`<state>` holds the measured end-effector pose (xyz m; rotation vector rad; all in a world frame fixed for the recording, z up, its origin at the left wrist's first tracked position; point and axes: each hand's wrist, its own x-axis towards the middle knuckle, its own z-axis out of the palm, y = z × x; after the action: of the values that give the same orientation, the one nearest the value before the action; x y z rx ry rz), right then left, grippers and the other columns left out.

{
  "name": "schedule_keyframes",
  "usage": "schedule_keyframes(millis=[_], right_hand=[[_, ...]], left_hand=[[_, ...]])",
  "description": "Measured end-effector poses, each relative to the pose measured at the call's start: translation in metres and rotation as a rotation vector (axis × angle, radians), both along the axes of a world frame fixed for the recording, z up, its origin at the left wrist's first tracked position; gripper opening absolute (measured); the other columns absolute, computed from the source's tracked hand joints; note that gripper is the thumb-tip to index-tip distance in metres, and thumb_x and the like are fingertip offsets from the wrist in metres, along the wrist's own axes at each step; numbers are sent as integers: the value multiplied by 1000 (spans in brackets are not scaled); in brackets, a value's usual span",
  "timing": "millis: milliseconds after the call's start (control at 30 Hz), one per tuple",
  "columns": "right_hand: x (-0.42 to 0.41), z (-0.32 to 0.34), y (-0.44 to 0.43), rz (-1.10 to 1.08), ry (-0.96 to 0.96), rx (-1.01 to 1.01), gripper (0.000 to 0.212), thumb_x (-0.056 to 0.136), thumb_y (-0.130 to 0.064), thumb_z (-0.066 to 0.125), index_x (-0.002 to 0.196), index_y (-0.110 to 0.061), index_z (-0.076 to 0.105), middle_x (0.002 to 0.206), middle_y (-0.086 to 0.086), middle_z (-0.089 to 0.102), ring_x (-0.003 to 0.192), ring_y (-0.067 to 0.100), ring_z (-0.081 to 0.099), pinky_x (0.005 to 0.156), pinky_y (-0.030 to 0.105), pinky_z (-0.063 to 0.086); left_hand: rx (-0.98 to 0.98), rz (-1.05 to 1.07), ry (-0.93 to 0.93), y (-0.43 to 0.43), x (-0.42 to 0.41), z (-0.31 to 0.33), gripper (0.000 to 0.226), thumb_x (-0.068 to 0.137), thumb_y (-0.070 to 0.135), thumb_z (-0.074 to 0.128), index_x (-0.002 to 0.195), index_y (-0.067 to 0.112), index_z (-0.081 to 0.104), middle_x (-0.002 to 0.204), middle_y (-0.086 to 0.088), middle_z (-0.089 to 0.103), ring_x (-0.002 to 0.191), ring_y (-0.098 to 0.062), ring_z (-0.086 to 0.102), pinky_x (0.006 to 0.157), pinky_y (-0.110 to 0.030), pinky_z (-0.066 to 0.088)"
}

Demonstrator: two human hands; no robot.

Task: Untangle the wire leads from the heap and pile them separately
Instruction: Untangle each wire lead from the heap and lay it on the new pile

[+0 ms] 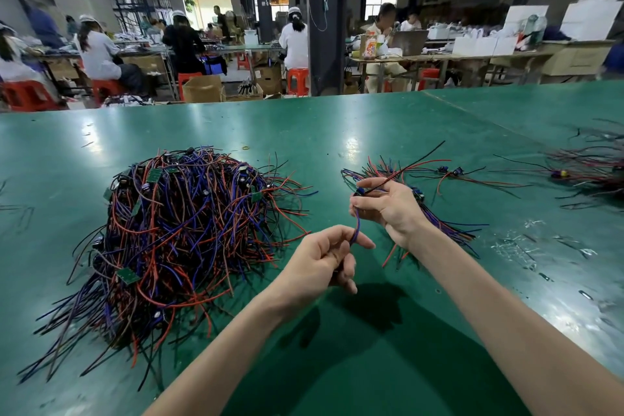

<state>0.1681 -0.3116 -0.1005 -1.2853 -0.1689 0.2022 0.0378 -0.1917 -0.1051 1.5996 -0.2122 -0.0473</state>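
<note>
**Two bare hands hold one wire lead above a green table, between a large tangle and a smaller pile**

Nearest the camera, two bare forearms reach in from the bottom edge over a glossy green worktable point(337, 365). The left hand point(324, 260) is curled, with its thumb and forefinger pinching the lower end of a thin purple wire lead point(355, 228); its other fingers are folded toward the palm. Just above and to the right, the right hand point(388, 209) grips the upper end of the same lead, its fingers and thumb bent round a small dark blue part where the wires join. From that grip a black strand and a red strand run up and to the right, clear of the table. The purple strand hangs in a short curve between the two hands.

To the left lies the large heap of tangled red, purple and black wire leads point(182, 230), dotted with small green circuit boards. It is apart from both hands. Beneath and behind the right hand lies a smaller, flatter pile of the same leads point(449, 230), fanned out on the table. Farther right, at the picture's edge, is another loose spread of wires point(591, 172).

Beyond the table's far edge is a dim workshop. People in white caps sit on red plastic stools point(297, 79) at long benches, and brown cardboard boxes point(202, 88) stand on the floor beside a dark pillar point(326, 27).
</note>
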Motion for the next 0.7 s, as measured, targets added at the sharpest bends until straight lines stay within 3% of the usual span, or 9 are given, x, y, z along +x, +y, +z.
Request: schedule_keyframes(millis=[133,267,467,700], right_hand=[[-1,1,0,29,27,26,25,77,20,61,87,-3,56,71,15,57,46,18,63,49,24,54],[3,0,-4,-19,46,35,22,82,19,56,88,-2,54,73,14,53,47,18,64,53,28,58],[7,7,-12,-70,27,111,24,81,19,58,92,-2,54,76,17,55,49,20,63,53,29,57],[2,19,-12,-5,4,277,24,79,19,58,92,-1,54,73,19,59,52,26,65,55,31,57]], left_hand=[[57,-14,-16,0,0,-1,31,103,2,28,98,11,58,48,8,47,43,-7,44,55,-22,53],[60,-31,92,-5,1,-6,26,104,7,28,97,10,53,47,9,48,40,-6,44,50,-24,53],[88,129,232,0,5,-9,19,103,9,32,91,6,47,57,-4,52,36,-6,45,40,-22,48],[235,233,219,12,12,-12,22,103,12,33,86,7,47,47,2,56,32,-10,41,37,-20,37]])
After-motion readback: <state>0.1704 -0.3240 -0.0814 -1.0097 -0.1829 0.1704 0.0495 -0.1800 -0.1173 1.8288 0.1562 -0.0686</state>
